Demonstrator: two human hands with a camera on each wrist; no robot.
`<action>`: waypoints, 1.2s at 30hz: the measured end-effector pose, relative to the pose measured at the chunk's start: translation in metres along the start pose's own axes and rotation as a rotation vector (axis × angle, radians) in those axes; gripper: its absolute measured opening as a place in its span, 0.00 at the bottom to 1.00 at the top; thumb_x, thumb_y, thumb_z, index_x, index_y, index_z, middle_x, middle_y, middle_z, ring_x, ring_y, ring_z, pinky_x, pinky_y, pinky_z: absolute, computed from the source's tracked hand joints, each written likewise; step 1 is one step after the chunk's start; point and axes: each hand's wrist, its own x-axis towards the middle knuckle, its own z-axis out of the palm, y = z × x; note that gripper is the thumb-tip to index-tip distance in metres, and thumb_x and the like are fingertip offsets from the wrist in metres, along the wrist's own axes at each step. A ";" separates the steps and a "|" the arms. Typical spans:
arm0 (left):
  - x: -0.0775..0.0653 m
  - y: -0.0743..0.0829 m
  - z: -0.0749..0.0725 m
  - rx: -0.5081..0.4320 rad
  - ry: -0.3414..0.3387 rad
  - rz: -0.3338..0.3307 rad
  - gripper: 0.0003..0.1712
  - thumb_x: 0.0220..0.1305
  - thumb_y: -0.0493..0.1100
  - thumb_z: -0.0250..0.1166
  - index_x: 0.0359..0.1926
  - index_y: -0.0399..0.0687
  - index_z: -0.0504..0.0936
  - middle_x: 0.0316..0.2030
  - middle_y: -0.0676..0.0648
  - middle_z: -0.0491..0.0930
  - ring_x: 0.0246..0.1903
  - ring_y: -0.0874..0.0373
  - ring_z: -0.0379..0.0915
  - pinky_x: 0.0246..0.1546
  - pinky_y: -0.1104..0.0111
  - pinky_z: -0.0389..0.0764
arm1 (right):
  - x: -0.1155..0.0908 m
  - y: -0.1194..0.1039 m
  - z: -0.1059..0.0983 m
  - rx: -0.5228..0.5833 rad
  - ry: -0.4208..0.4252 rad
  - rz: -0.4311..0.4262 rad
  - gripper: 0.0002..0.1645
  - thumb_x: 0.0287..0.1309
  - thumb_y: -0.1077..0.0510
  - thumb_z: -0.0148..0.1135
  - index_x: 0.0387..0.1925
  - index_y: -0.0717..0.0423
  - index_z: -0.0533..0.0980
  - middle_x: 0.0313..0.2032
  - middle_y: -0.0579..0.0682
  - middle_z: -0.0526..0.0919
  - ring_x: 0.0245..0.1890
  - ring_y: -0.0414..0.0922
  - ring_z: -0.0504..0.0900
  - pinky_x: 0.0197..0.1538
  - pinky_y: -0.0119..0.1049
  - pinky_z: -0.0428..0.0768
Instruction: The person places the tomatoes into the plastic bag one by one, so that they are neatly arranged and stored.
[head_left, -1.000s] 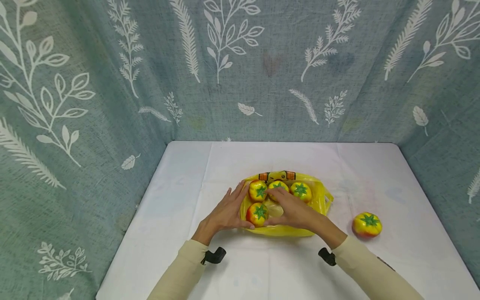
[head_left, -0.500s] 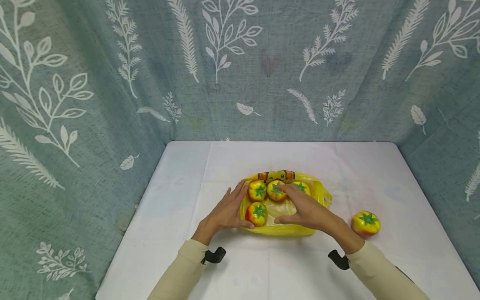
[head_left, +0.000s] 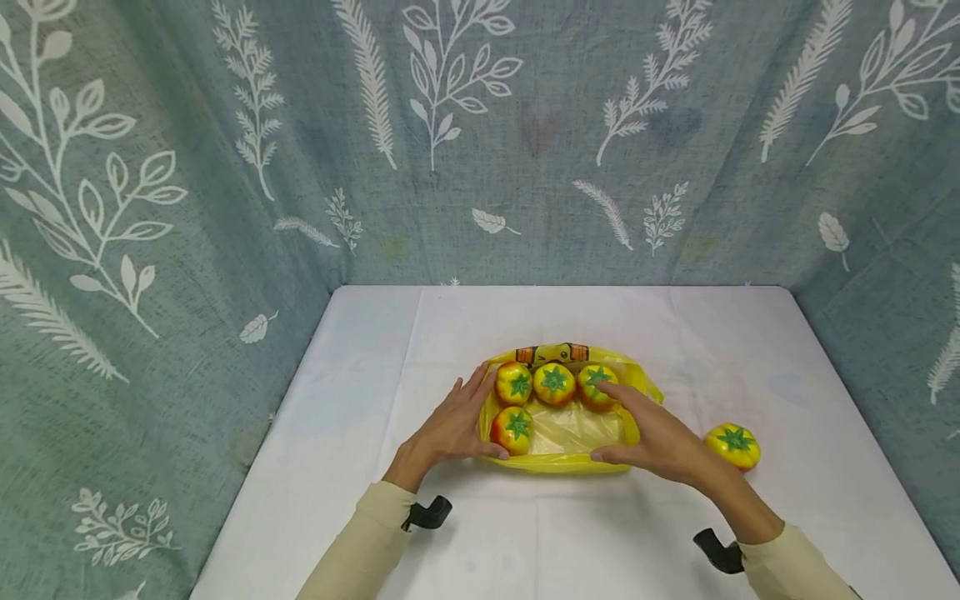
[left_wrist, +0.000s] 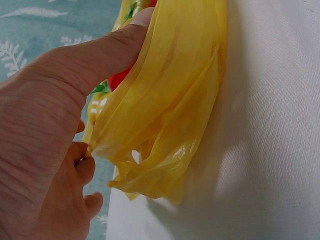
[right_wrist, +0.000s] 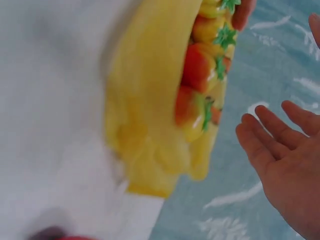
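A yellow plastic bag (head_left: pixel 577 429) lies open-mouthed on the table, holding several yellow-red artificial fruits that look like tomatoes with green star-shaped tops. Three, such as the middle tomato (head_left: pixel 554 384), line the far side; one tomato (head_left: pixel 512 430) sits near left. My left hand (head_left: pixel 453 421) rests at the bag's left end, fingers extended, its thumb (left_wrist: pixel 117 47) over the near rim. My right hand (head_left: pixel 652 437) hovers over the bag's right end with fingers spread and nothing in its grasp; its fingertips overlap the right tomato (head_left: pixel 592 398) in the head view.
Another tomato (head_left: pixel 735 446) stands on the white table (head_left: pixel 375 375) right of the bag, partly behind my right wrist. A leaf-patterned curtain (head_left: pixel 555 150) surrounds the table's back and sides. Black wrist cameras, such as the left one (head_left: pixel 429 512), sit under the wrists.
My right hand has moved rightward from the middle of the bag to its right end, uncovering the middle tomato. The left hand stays at the left end.
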 end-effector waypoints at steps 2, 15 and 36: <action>0.000 0.000 0.000 -0.004 0.002 -0.004 0.79 0.44 0.76 0.74 0.81 0.43 0.41 0.80 0.39 0.38 0.79 0.49 0.38 0.77 0.51 0.43 | -0.009 0.006 -0.002 0.005 0.009 0.023 0.60 0.51 0.33 0.75 0.76 0.54 0.59 0.73 0.60 0.63 0.70 0.63 0.65 0.64 0.66 0.69; -0.001 -0.002 0.001 -0.014 -0.002 -0.011 0.79 0.43 0.76 0.74 0.82 0.46 0.39 0.80 0.41 0.36 0.79 0.51 0.36 0.77 0.52 0.42 | -0.056 0.040 -0.003 0.021 0.030 0.216 0.61 0.50 0.32 0.75 0.75 0.57 0.60 0.70 0.65 0.66 0.65 0.67 0.69 0.59 0.67 0.73; -0.001 -0.002 0.002 -0.032 0.000 -0.016 0.79 0.43 0.76 0.74 0.82 0.47 0.38 0.80 0.41 0.37 0.79 0.52 0.35 0.77 0.53 0.41 | -0.094 0.069 0.006 0.021 0.008 0.439 0.63 0.50 0.33 0.75 0.74 0.64 0.58 0.69 0.72 0.64 0.66 0.69 0.67 0.61 0.68 0.71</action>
